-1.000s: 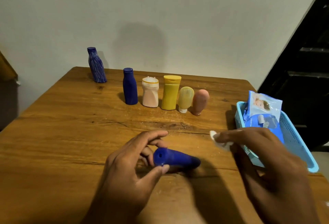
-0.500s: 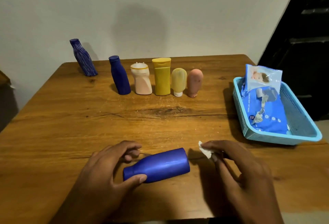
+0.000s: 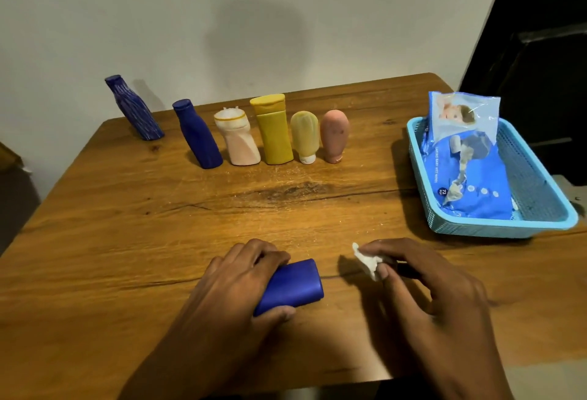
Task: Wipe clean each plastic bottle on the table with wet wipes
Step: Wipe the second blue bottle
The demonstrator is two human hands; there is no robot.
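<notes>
Near the wooden table's (image 3: 95,225) front edge, the left hand (image 3: 228,285) gripped the lying blue plastic bottle (image 3: 290,285), apart from the right hand (image 3: 425,285), which pinched a crumpled white wipe (image 3: 368,261).

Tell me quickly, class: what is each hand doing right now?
Left hand: closed around the blue bottle lying on the table.
Right hand: pinching a crumpled white wet wipe, clear of the bottle.
</notes>
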